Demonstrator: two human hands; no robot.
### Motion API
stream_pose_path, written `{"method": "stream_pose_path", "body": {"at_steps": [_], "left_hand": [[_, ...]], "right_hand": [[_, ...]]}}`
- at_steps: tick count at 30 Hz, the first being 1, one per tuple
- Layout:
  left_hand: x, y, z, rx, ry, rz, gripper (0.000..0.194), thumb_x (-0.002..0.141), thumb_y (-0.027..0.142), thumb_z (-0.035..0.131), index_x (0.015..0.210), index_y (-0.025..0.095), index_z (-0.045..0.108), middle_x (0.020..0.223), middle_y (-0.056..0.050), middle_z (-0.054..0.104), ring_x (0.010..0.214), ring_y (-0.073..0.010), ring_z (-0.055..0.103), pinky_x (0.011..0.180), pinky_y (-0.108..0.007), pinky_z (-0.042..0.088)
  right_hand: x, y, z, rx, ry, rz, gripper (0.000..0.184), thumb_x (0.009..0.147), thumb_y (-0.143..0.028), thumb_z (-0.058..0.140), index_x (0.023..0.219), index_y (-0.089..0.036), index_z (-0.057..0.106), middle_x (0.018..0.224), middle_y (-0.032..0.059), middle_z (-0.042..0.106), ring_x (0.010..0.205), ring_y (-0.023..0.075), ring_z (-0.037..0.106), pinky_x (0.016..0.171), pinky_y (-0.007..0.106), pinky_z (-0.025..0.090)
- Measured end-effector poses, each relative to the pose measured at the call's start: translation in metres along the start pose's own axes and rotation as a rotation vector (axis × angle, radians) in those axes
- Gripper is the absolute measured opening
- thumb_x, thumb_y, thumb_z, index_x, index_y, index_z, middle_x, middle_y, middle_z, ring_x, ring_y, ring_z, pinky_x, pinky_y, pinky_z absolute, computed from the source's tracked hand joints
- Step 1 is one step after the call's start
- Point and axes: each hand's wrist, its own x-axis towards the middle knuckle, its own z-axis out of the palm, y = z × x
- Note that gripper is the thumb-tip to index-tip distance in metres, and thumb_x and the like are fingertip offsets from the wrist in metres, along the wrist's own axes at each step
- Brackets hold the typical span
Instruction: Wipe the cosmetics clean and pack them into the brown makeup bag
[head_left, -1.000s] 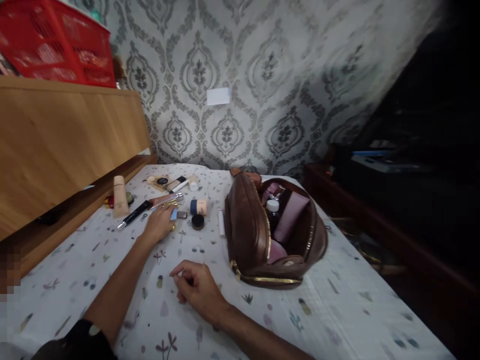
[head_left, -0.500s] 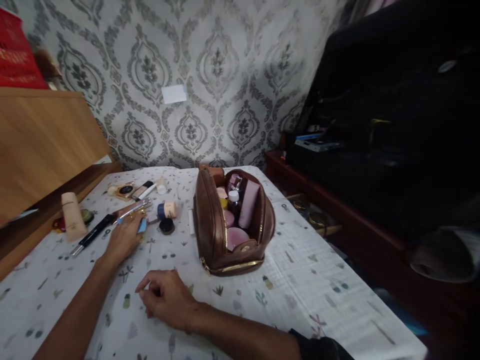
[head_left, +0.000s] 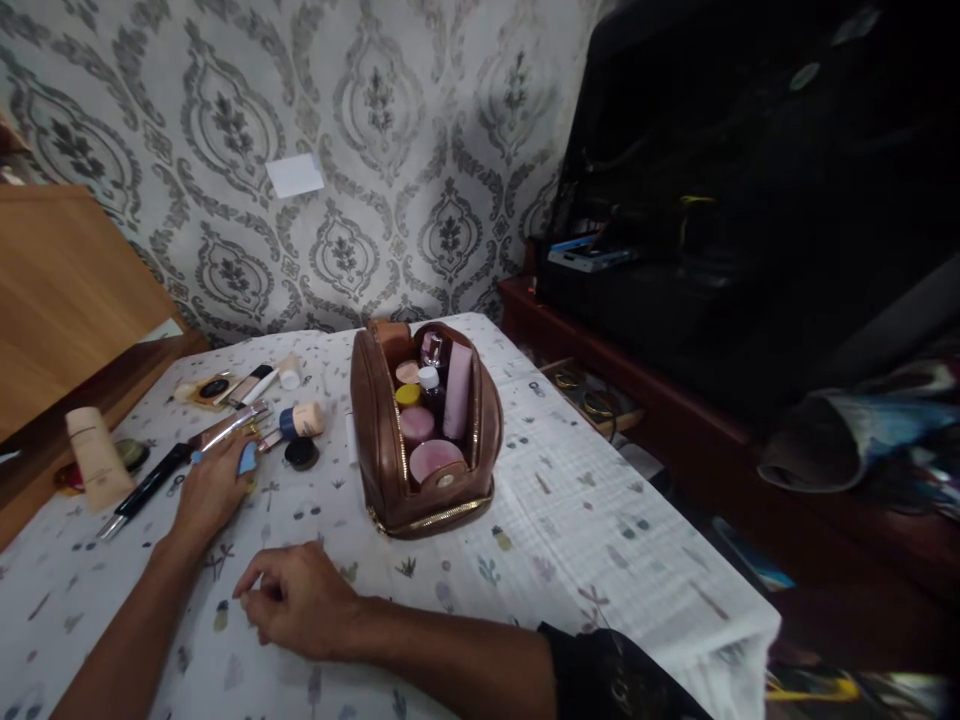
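My left hand [head_left: 214,488] is at the left among the loose cosmetics, fingers bent down over a light-blue item [head_left: 247,458] that is mostly hidden beneath them; its kind does not show. Just beyond the fingers lies a clear slim tube [head_left: 234,424]. To the right of them are a small black jar [head_left: 301,454] and a bottle with a dark blue band [head_left: 301,420]. My right hand [head_left: 298,602] rests on the cloth nearer to me, fingers loosely curled with nothing visible in them. A brown makeup bag [head_left: 373,430] stands unzipped, holding pink jars [head_left: 436,460], a pink tube [head_left: 457,390] and a white-capped bottle [head_left: 429,380].
A beige tube [head_left: 97,460] and a black-handled brush [head_left: 146,490] lie at the left. A compact [head_left: 214,388] and a white-capped tube [head_left: 288,372] are farther back. Wooden furniture [head_left: 75,280] borders the left; a large black screen [head_left: 720,220] stands at the right.
The view has swung to the right, so everything sits farther left in the picture. Both hands keep nearly the same places on the table.
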Motion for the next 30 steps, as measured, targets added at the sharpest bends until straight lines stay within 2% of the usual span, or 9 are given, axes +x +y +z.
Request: {"method": "stream_pose_path", "body": {"at_steps": [4, 9, 15, 17, 19, 21, 24, 26, 30], "left_hand": [[0.000, 0.005, -0.004, 0.068, -0.035, -0.063, 0.039, 0.086, 0.027, 0.045, 0.119, 0.020, 0.065, 0.133, -0.011, 0.063, 0.119, -0.0339, 0.059, 0.088, -0.045, 0.056], [0.001, 0.014, -0.010, 0.071, -0.072, -0.078, 0.042, 0.082, 0.018, 0.046, 0.121, 0.017, 0.063, 0.134, -0.011, 0.063, 0.123, -0.0325, 0.057, 0.095, -0.044, 0.053], [-0.001, 0.029, -0.023, 0.106, 0.028, -0.059, 0.043, 0.081, 0.013, 0.045, 0.120, 0.017, 0.062, 0.130, -0.014, 0.063, 0.124, -0.0349, 0.054, 0.099, -0.049, 0.046], [-0.002, 0.041, -0.028, 0.070, 0.059, 0.000, 0.046, 0.077, 0.009, 0.046, 0.120, 0.017, 0.062, 0.127, -0.013, 0.063, 0.122, -0.0332, 0.054, 0.100, -0.047, 0.045], [-0.002, 0.059, -0.030, -0.007, 0.043, 0.124, 0.052, 0.073, 0.006, 0.047, 0.121, 0.018, 0.062, 0.124, -0.012, 0.064, 0.118, -0.0298, 0.055, 0.100, -0.043, 0.045], [-0.002, 0.078, -0.028, -0.078, -0.031, 0.302, 0.056, 0.070, 0.005, 0.048, 0.123, 0.019, 0.061, 0.125, -0.011, 0.064, 0.119, -0.0281, 0.055, 0.101, -0.042, 0.044], [0.000, 0.099, -0.021, -0.144, -0.159, 0.519, 0.061, 0.069, 0.005, 0.050, 0.128, 0.019, 0.058, 0.135, -0.011, 0.059, 0.131, -0.0284, 0.047, 0.106, -0.044, 0.041], [0.002, 0.104, -0.018, -0.188, -0.206, 0.573, 0.062, 0.070, 0.005, 0.049, 0.130, 0.017, 0.056, 0.138, -0.012, 0.058, 0.138, -0.0271, 0.040, 0.110, -0.044, 0.038], [0.003, 0.101, -0.015, -0.255, -0.249, 0.577, 0.056, 0.079, 0.012, 0.049, 0.134, 0.018, 0.051, 0.142, -0.012, 0.054, 0.144, -0.0251, 0.033, 0.112, -0.044, 0.036]], "right_hand": [[0.000, -0.001, 0.000, -0.024, 0.008, -0.013, 0.018, 0.077, -0.003, 0.061, 0.083, -0.017, 0.071, 0.052, -0.0092, 0.050, 0.048, 0.0070, 0.051, 0.054, 0.015, 0.041], [0.000, 0.000, 0.001, 0.025, -0.007, 0.024, 0.021, 0.078, -0.003, 0.057, 0.085, -0.016, 0.072, 0.051, -0.0087, 0.050, 0.046, 0.0064, 0.050, 0.052, 0.014, 0.040], [0.001, 0.002, 0.002, 0.013, -0.023, 0.041, 0.021, 0.081, -0.007, 0.055, 0.089, -0.016, 0.072, 0.051, -0.0078, 0.051, 0.045, 0.0072, 0.047, 0.051, 0.016, 0.039], [0.000, 0.002, 0.002, 0.005, -0.027, 0.029, 0.021, 0.082, -0.007, 0.055, 0.089, -0.016, 0.072, 0.051, -0.0078, 0.051, 0.045, 0.0074, 0.047, 0.052, 0.017, 0.039], [0.000, 0.001, 0.002, 0.004, -0.030, 0.020, 0.020, 0.081, -0.007, 0.054, 0.087, -0.017, 0.071, 0.051, -0.0080, 0.051, 0.045, 0.0079, 0.047, 0.053, 0.017, 0.039], [0.000, 0.000, 0.002, -0.006, -0.025, 0.004, 0.019, 0.079, -0.006, 0.055, 0.083, -0.017, 0.069, 0.051, -0.0080, 0.051, 0.047, 0.0087, 0.048, 0.055, 0.018, 0.039], [0.000, -0.001, 0.002, -0.062, -0.006, -0.021, 0.018, 0.073, -0.002, 0.054, 0.073, -0.017, 0.065, 0.052, -0.0075, 0.053, 0.049, 0.0097, 0.050, 0.056, 0.019, 0.039], [0.000, 0.000, 0.002, -0.088, 0.004, -0.026, 0.018, 0.073, -0.002, 0.054, 0.072, -0.017, 0.064, 0.053, -0.0072, 0.054, 0.050, 0.0099, 0.051, 0.056, 0.019, 0.038], [-0.001, 0.000, 0.002, -0.108, -0.013, -0.047, 0.015, 0.076, -0.006, 0.055, 0.077, -0.018, 0.065, 0.052, -0.0074, 0.053, 0.048, 0.0100, 0.050, 0.054, 0.019, 0.038]]}}
